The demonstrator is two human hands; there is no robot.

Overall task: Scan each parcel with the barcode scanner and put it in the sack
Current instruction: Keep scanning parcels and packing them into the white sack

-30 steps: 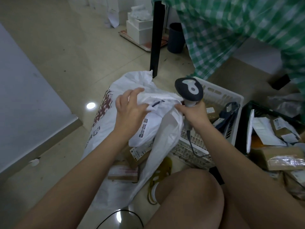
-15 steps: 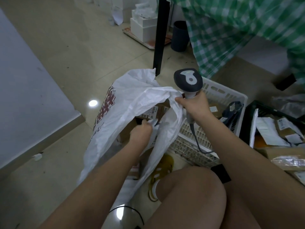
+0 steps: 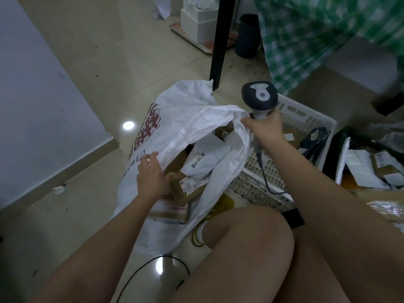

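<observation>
The sack (image 3: 175,119) lies open on the floor between the hands. The left hand (image 3: 150,173) is loose and empty at the sack's mouth. The right hand (image 3: 264,130) grips the scanner (image 3: 259,99) and pinches the sack's edge. The next parcels (image 3: 371,165) lie far right, nearer the right hand.

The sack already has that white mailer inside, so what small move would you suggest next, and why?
Probably draw the left hand off the sack rim and reach for another parcel: the white mailer lies inside, that hand is empty, and the right hand holds the barcode scanner.
</observation>
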